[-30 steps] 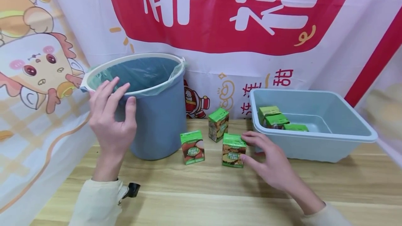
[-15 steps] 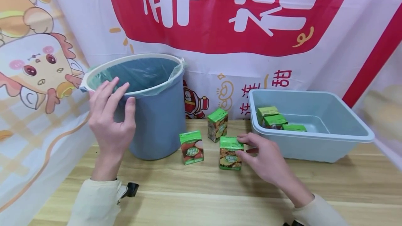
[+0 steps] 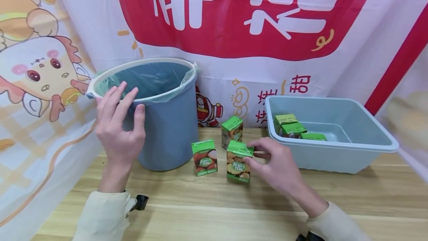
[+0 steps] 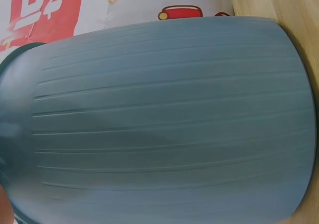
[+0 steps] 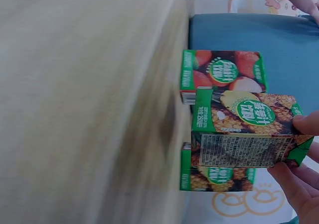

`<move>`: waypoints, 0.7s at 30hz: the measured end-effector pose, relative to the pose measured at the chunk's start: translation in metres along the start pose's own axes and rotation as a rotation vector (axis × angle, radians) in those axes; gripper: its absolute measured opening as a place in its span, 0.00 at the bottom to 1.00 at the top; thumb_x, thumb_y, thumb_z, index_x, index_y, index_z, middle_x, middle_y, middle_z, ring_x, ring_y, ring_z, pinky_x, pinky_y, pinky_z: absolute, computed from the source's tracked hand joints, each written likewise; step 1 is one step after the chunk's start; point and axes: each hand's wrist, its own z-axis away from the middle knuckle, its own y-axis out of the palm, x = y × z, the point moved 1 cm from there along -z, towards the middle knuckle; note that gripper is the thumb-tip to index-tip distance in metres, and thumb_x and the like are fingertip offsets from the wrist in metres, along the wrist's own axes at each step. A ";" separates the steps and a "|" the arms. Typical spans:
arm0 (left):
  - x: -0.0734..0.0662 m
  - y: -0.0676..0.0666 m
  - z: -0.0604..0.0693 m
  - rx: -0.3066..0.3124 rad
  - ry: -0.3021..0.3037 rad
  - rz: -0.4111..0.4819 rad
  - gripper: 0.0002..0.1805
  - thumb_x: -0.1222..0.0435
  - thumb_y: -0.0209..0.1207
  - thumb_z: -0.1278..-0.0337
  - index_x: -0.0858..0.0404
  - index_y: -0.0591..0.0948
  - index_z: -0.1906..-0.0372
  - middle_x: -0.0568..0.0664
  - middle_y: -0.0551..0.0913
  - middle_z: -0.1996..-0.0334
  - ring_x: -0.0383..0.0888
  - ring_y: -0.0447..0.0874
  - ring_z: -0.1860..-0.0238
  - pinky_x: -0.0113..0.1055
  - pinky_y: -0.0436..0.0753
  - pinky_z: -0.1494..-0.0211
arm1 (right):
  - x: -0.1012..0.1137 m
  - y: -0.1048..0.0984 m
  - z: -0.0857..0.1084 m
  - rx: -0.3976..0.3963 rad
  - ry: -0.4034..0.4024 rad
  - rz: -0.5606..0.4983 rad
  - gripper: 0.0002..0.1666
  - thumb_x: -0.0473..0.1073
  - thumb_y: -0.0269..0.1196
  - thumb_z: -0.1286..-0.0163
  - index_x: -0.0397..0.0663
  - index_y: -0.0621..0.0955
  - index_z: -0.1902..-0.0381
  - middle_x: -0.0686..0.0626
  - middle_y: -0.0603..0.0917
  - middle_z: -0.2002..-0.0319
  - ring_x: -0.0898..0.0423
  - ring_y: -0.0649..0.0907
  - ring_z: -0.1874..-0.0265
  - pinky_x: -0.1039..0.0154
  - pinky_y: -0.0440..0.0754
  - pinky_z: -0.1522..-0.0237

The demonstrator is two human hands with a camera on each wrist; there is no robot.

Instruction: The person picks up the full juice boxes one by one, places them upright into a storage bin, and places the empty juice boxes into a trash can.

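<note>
My right hand (image 3: 279, 168) pinches a green-topped pineapple juice box (image 3: 239, 162) by its upper end. In the right wrist view that juice box (image 5: 249, 114) shows its pineapple front and a printed side, with the thumb and fingertips at its top end. Just left of it stands a juice box with red fruit on it (image 3: 205, 159); behind is another pineapple juice box (image 3: 230, 135), partly covered. My left hand (image 3: 120, 129), fingers extended, lies at the near rim of a blue bin (image 3: 167, 137); contact is hard to tell. The bin's ribbed wall (image 4: 169, 119) fills the left wrist view.
A clear liner (image 3: 150, 77) hangs inside the bin under a white ring. At the right, a light blue tub (image 3: 331, 155) holds several green-topped boxes (image 3: 294, 127). Everything stands on a wood-grain table (image 3: 207, 211), with a printed cloth (image 3: 220, 40) behind.
My right hand has taken hold of the pineapple juice box near the tub and shifted it left, toward the red-fruit box. The left hand has stayed at the bin.
</note>
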 end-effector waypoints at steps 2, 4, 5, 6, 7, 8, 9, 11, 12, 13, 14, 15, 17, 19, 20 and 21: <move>-0.001 0.001 0.000 -0.003 -0.003 0.007 0.21 0.58 0.64 0.34 0.62 0.89 0.41 0.59 0.85 0.34 0.59 0.78 0.27 0.60 0.56 0.13 | 0.005 -0.004 -0.005 -0.004 0.002 -0.002 0.21 0.33 0.78 0.40 0.44 0.87 0.49 0.47 0.90 0.52 0.50 0.92 0.54 0.67 0.90 0.51; -0.001 0.001 0.001 -0.006 -0.003 0.008 0.21 0.59 0.64 0.35 0.62 0.89 0.41 0.59 0.85 0.34 0.60 0.77 0.27 0.60 0.56 0.13 | 0.011 -0.008 -0.010 -0.005 0.005 -0.004 0.21 0.34 0.78 0.39 0.44 0.87 0.48 0.46 0.89 0.51 0.49 0.92 0.55 0.66 0.90 0.51; -0.001 0.001 0.001 -0.008 -0.002 0.010 0.21 0.59 0.64 0.35 0.62 0.89 0.41 0.59 0.85 0.34 0.60 0.77 0.27 0.60 0.56 0.13 | 0.014 -0.010 -0.013 -0.007 0.004 -0.002 0.21 0.34 0.78 0.39 0.44 0.87 0.48 0.46 0.89 0.51 0.49 0.92 0.55 0.66 0.90 0.51; 0.000 0.001 0.001 -0.006 0.000 0.007 0.21 0.58 0.63 0.34 0.62 0.88 0.41 0.59 0.85 0.34 0.60 0.77 0.27 0.60 0.56 0.13 | 0.017 -0.012 -0.017 -0.009 0.001 0.002 0.20 0.35 0.78 0.38 0.44 0.87 0.48 0.46 0.89 0.51 0.49 0.92 0.55 0.65 0.90 0.52; 0.000 0.002 0.001 -0.007 0.002 0.007 0.21 0.58 0.63 0.34 0.61 0.89 0.41 0.59 0.85 0.34 0.60 0.77 0.27 0.60 0.56 0.13 | 0.021 -0.014 -0.020 -0.013 -0.005 0.001 0.20 0.35 0.78 0.38 0.43 0.87 0.47 0.46 0.89 0.51 0.49 0.92 0.55 0.65 0.91 0.52; 0.000 0.002 0.002 -0.007 0.003 0.009 0.21 0.57 0.63 0.33 0.61 0.89 0.41 0.59 0.85 0.34 0.59 0.77 0.26 0.60 0.56 0.13 | 0.024 -0.015 -0.024 -0.020 -0.014 0.005 0.20 0.36 0.77 0.37 0.43 0.88 0.47 0.46 0.89 0.51 0.49 0.93 0.56 0.64 0.91 0.52; 0.001 0.002 0.002 -0.007 0.006 0.009 0.21 0.56 0.63 0.33 0.60 0.89 0.41 0.58 0.85 0.34 0.59 0.78 0.26 0.60 0.57 0.13 | 0.027 -0.017 -0.028 -0.028 -0.024 0.010 0.19 0.36 0.77 0.37 0.43 0.88 0.47 0.46 0.88 0.51 0.48 0.93 0.56 0.62 0.91 0.53; 0.002 0.002 0.002 -0.008 0.010 0.012 0.21 0.55 0.62 0.32 0.59 0.89 0.41 0.57 0.85 0.34 0.58 0.78 0.27 0.59 0.57 0.13 | 0.033 -0.021 -0.035 -0.047 -0.046 0.026 0.19 0.37 0.77 0.36 0.42 0.88 0.47 0.44 0.88 0.52 0.48 0.93 0.56 0.59 0.92 0.53; 0.003 0.002 0.002 -0.009 0.012 0.013 0.21 0.54 0.62 0.31 0.59 0.89 0.41 0.57 0.86 0.34 0.58 0.78 0.27 0.59 0.57 0.13 | 0.037 -0.022 -0.039 -0.056 -0.054 0.029 0.19 0.37 0.77 0.35 0.42 0.88 0.47 0.44 0.88 0.52 0.48 0.93 0.56 0.57 0.92 0.53; 0.003 0.002 0.002 -0.011 0.014 0.017 0.21 0.54 0.62 0.31 0.59 0.89 0.41 0.57 0.86 0.35 0.58 0.78 0.27 0.59 0.57 0.13 | 0.040 -0.024 -0.043 -0.065 -0.062 0.029 0.19 0.37 0.77 0.35 0.42 0.88 0.47 0.43 0.88 0.52 0.48 0.93 0.56 0.57 0.92 0.53; 0.004 0.002 0.002 -0.014 0.016 0.021 0.21 0.53 0.62 0.31 0.58 0.90 0.42 0.57 0.86 0.35 0.58 0.79 0.27 0.59 0.57 0.13 | 0.043 -0.026 -0.046 -0.072 -0.065 0.030 0.19 0.38 0.77 0.35 0.42 0.88 0.47 0.43 0.88 0.52 0.48 0.93 0.56 0.56 0.92 0.53; 0.004 0.002 0.002 -0.017 0.018 0.023 0.21 0.53 0.62 0.31 0.58 0.90 0.42 0.56 0.86 0.35 0.58 0.79 0.27 0.59 0.57 0.13 | 0.047 -0.027 -0.049 -0.078 -0.065 0.030 0.19 0.38 0.77 0.35 0.42 0.88 0.47 0.43 0.88 0.52 0.48 0.93 0.56 0.55 0.92 0.53; 0.005 0.002 0.001 -0.017 0.020 0.023 0.21 0.53 0.62 0.31 0.58 0.90 0.42 0.56 0.87 0.35 0.57 0.79 0.28 0.59 0.56 0.13 | 0.054 -0.029 -0.056 -0.086 -0.068 0.024 0.20 0.40 0.77 0.34 0.42 0.87 0.46 0.44 0.87 0.52 0.49 0.93 0.55 0.55 0.92 0.52; 0.005 0.002 0.001 -0.016 0.019 0.026 0.21 0.52 0.62 0.32 0.58 0.90 0.43 0.56 0.87 0.36 0.57 0.80 0.28 0.59 0.56 0.13 | 0.061 -0.031 -0.063 -0.092 -0.071 0.009 0.21 0.40 0.77 0.34 0.43 0.87 0.45 0.44 0.87 0.50 0.49 0.93 0.54 0.55 0.91 0.52; 0.006 0.002 0.000 -0.014 0.018 0.026 0.21 0.52 0.62 0.32 0.58 0.90 0.43 0.56 0.87 0.36 0.57 0.80 0.28 0.59 0.55 0.13 | 0.064 -0.032 -0.067 -0.096 -0.076 -0.001 0.21 0.41 0.77 0.34 0.43 0.87 0.44 0.45 0.87 0.50 0.50 0.92 0.53 0.54 0.91 0.51; 0.006 0.002 0.000 -0.012 0.017 0.025 0.21 0.52 0.62 0.32 0.58 0.90 0.43 0.56 0.87 0.36 0.57 0.79 0.28 0.59 0.55 0.13 | 0.067 -0.032 -0.070 -0.100 -0.085 -0.009 0.22 0.41 0.77 0.34 0.43 0.87 0.44 0.45 0.87 0.48 0.50 0.92 0.52 0.54 0.91 0.51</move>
